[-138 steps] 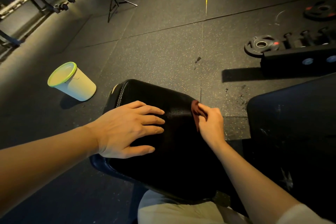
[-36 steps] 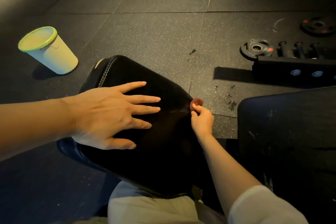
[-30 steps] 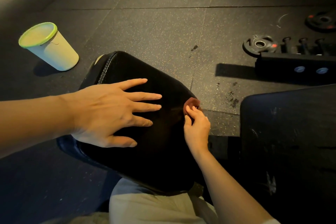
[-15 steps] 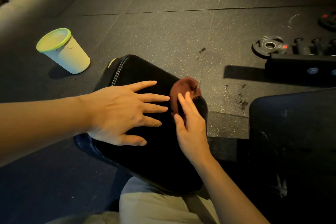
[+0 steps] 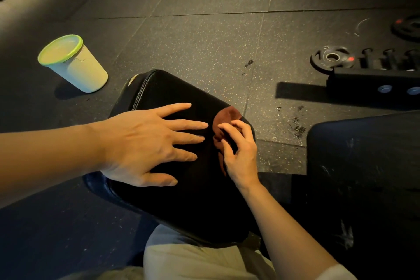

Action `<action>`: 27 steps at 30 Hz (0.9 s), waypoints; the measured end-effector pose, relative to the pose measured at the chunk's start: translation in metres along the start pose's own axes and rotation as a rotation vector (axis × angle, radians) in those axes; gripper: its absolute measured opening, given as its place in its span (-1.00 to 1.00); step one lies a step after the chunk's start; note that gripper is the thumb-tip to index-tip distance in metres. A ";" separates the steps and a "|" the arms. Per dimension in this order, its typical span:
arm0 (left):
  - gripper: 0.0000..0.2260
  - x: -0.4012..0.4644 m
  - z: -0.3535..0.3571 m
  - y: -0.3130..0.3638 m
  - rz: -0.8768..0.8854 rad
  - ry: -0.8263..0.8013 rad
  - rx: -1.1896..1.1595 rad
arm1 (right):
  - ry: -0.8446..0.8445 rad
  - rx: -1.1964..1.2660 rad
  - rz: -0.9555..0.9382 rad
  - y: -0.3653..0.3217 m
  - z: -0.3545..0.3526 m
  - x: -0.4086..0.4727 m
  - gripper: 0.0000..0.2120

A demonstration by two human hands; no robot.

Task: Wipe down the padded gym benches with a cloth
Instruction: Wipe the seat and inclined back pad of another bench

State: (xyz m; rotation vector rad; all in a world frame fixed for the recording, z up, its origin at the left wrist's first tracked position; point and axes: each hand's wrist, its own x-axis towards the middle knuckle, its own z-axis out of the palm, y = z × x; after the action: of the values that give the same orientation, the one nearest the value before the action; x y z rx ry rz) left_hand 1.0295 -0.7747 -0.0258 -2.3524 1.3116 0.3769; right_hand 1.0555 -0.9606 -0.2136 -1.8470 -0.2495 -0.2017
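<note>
Speckled gym flooring surrounds the worktop (image 5: 181, 200), where the right hand (image 5: 241, 154) now bunches the cloth (image 5: 227, 116) in a curled grip at the pad's 2 o'clock corner instead of pressing it flat, likely regathering it, while the left hand (image 5: 145, 145) stays splayed flat, holding nothing.

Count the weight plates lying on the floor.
2. One weight plate lies flat on the floor at right, beside the black rack. A second plate lies farther back, cut off by the right edge. Others may sit out of frame.

bench pad (image 5: 181, 200): black leather-like upholstery, showing a smooth, faintly glossy face and a stitched seam
cloth (image 5: 227, 116): reddish-brown, soft, matt, lying crumpled
floor (image 5: 204, 41): dark, matt, looking like speckled rubber
bucket (image 5: 84, 70): pale, smooth plastic
</note>
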 end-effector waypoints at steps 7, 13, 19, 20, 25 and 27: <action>-0.47 -0.001 -0.001 0.000 -0.019 -0.008 -0.015 | 0.018 -0.167 0.482 0.030 -0.022 0.015 -0.65; -0.49 -0.003 -0.001 0.001 -0.009 0.032 0.006 | 0.131 0.052 0.335 -0.006 -0.014 0.014 -0.74; -0.50 -0.003 -0.003 0.002 -0.003 0.037 0.013 | -0.144 0.124 0.133 0.004 -0.013 -0.007 -0.63; -0.50 -0.003 -0.003 0.002 0.000 0.033 0.010 | -0.166 0.160 0.123 0.006 -0.013 -0.003 -0.63; -0.48 -0.002 -0.001 0.001 -0.002 0.031 0.011 | -0.163 0.045 0.075 0.024 -0.008 0.012 -0.57; -0.47 -0.002 0.001 -0.001 -0.003 0.029 0.005 | -0.125 -0.006 0.156 0.042 -0.007 0.015 -0.59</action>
State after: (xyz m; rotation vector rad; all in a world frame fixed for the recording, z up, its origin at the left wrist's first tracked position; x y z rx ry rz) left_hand 1.0290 -0.7728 -0.0255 -2.3643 1.3208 0.3390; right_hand 1.0814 -0.9782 -0.2462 -1.8775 -0.1904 0.0214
